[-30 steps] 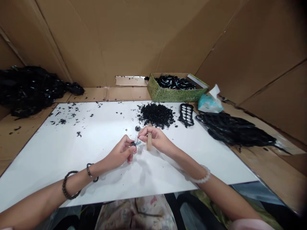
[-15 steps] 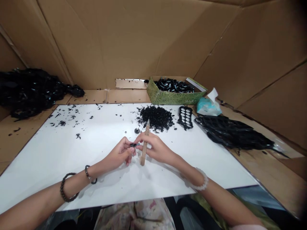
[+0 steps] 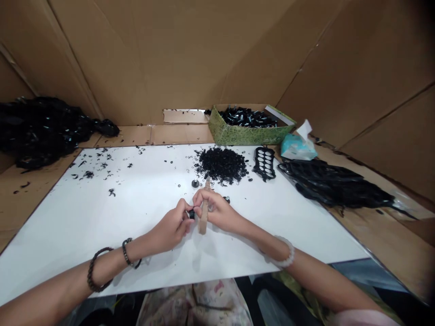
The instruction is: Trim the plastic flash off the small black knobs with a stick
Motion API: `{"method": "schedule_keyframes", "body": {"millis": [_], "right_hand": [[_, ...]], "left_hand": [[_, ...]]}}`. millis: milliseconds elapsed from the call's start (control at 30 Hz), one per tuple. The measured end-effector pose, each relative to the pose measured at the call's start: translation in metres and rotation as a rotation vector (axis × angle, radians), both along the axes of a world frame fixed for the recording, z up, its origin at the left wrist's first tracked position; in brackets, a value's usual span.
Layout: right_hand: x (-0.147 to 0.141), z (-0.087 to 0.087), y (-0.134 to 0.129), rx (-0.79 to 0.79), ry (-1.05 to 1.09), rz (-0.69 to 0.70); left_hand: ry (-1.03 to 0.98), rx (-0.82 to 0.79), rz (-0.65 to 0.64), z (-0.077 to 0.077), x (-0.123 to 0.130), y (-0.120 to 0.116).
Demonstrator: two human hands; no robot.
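Note:
My left hand (image 3: 176,224) is closed, with a small black cylindrical part (image 3: 192,214) pinched at its fingertips. My right hand (image 3: 219,209) is closed round a tan, stick-like tool (image 3: 204,216), whose narrow grey tip points away from me. The right thumb and forefinger also meet at the small black part, so both hands touch there. Just beyond them stands a black disc with a metal pin (image 3: 195,183). Another dark round part (image 3: 227,199) shows partly behind the right hand. Past the tool's tip lies a heap of small black rings and scraps (image 3: 222,164).
A green box (image 3: 251,135) at the back holds many black parts. Right of the heap lie a black frame with holes (image 3: 264,163), a tissue pack (image 3: 298,147) and stacked black pieces (image 3: 335,183). Black scraps (image 3: 89,174) and a black plastic bag (image 3: 50,129) are at left.
The black part has turned between my fingertips, its dark body now facing me. My right fingers have curled in closer, and a dark round part now shows behind that hand.

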State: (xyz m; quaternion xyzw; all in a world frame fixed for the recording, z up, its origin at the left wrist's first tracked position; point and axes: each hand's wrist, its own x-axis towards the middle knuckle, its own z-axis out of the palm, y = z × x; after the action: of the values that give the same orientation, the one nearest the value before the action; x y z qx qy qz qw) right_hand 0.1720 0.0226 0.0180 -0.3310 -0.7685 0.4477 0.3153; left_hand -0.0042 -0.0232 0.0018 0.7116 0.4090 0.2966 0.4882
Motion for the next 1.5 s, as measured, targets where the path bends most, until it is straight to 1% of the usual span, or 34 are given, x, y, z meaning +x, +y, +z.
{"method": "schedule_keyframes", "body": {"millis": [67,100,133,200,267,367,467,533,600,667,800,967,1100,1200,1267,1333,1433,1500], "right_hand": [[0.000,-0.004,0.005,-0.138,0.139,-0.021],[0.001,-0.004,0.009,-0.185,0.208,-0.056],[0.002,-0.004,0.012,-0.211,0.268,-0.097],[0.005,0.000,0.017,-0.197,0.326,-0.157],[0.008,0.006,0.018,-0.131,0.294,-0.145],[0.009,0.015,0.010,0.011,0.116,-0.072],[0.009,0.020,0.001,0.242,-0.107,-0.042],[0.008,0.021,-0.003,0.403,-0.210,-0.033],[0.008,0.020,-0.004,0.510,-0.284,-0.023],[0.008,0.018,-0.004,0.558,-0.351,-0.033],[0.007,0.014,-0.005,0.596,-0.431,-0.052],[0.004,0.013,-0.007,0.610,-0.458,-0.040],[0.004,0.013,-0.007,0.512,-0.385,0.002],[0.004,0.013,-0.007,0.358,-0.287,0.035],[0.004,0.014,-0.006,0.196,-0.183,0.047],[0.002,0.013,-0.007,0.001,-0.029,0.049],[-0.004,0.009,-0.010,-0.307,0.246,0.061],[-0.009,0.007,-0.013,-0.476,0.406,0.082]], "left_hand": [[-0.004,0.018,-0.046,0.000,-0.002,0.000],[-0.019,0.017,-0.072,0.000,-0.002,0.000],[-0.046,0.010,-0.089,0.000,-0.003,0.000],[-0.126,-0.011,-0.077,-0.001,-0.002,0.001],[-0.207,-0.048,-0.018,-0.003,-0.001,0.001],[-0.230,-0.091,0.058,-0.006,0.000,0.003],[-0.185,-0.089,0.099,-0.006,0.000,0.004],[-0.160,-0.084,0.115,-0.006,0.000,0.005],[-0.148,-0.083,0.119,-0.004,0.000,0.005],[-0.139,-0.079,0.126,-0.004,0.000,0.005],[-0.097,-0.053,0.155,-0.003,0.000,0.006],[0.019,0.066,0.151,-0.004,-0.001,0.005],[0.086,0.186,0.109,-0.006,-0.003,0.004],[0.153,0.270,0.080,-0.006,-0.003,0.002],[0.187,0.332,0.056,-0.006,-0.002,0.000],[0.199,0.410,0.041,-0.005,-0.002,0.000],[0.198,0.569,0.056,-0.006,-0.003,0.003],[0.182,0.675,0.075,-0.005,-0.004,0.004]]}}
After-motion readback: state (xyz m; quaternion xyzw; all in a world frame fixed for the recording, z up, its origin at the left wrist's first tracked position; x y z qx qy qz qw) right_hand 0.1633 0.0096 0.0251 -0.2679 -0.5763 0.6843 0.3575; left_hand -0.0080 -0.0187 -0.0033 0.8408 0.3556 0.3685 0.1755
